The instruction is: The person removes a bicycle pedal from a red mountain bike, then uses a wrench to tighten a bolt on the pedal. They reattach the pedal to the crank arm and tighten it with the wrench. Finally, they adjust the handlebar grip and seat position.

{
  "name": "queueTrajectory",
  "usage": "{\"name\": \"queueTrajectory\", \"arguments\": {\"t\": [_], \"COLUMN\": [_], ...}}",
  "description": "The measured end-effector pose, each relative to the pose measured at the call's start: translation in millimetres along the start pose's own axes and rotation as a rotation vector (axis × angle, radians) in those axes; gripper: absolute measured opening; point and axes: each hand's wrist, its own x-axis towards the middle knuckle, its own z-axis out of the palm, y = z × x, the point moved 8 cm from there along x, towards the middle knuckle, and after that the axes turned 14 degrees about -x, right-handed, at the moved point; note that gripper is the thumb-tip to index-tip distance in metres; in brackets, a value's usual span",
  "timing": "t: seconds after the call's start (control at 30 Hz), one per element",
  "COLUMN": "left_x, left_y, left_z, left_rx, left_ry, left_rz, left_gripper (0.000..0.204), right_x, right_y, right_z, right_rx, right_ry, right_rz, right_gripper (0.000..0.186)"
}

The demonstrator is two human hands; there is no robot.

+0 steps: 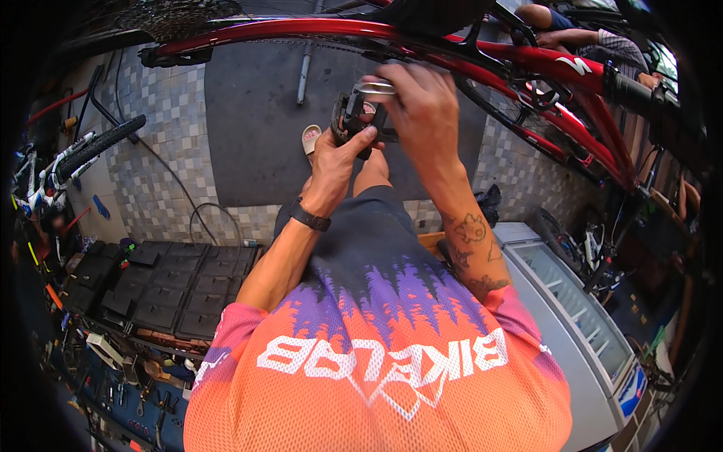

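Left hand [331,167] gripping a black pedal [348,120] near a red bicycle frame [301,29], blurred right hand [423,102] holding a silver metal piece [376,88] close beside it, large white lettering [493,352] crossing an orange jersey [361,426], a white emblem [575,65] marking the frame

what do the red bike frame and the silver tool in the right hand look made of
Red bike frame: metal or carbon, unclear which, under glossy paint, judging by bright highlights. Silver tool in the right hand: probably polished metal, from its silvery shine.
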Motion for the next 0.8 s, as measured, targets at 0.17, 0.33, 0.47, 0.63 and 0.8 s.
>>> {"name": "queueTrajectory", "arguments": {"t": [0.17, 0.33, 0.47, 0.63, 0.8], "left_x": [2, 2, -2, -6, -13], "left_y": [-2, -5, -1, -1, 12], "left_z": [2, 1, 4, 12, -3], "left_rx": [-0.034, 0.015, 0.043, -0.004, 0.105], "left_ry": [-0.040, -0.008, -0.003, -0.004, -0.006], "left_rz": [0.034, 0.003, -0.003, -0.033, 0.006], "left_gripper": [0.024, 0.025, 0.027, 0.028, 0.028], "right_x": [9, -9, -86, -108, -122], "right_y": [-8, 22, 98, 62, 49], "right_z": [18, 18, 55, 175, 209], "right_rx": [-0.001, 0.089, 0.820, 2.234, 2.243], "right_ry": [0.009, 0.087, 0.126, -0.430, -0.321], "right_rz": [-0.046, 0.036, 0.878, 1.064, 1.282], "right_gripper": [0.019, 0.017, 0.018, 0.042, 0.030]}}
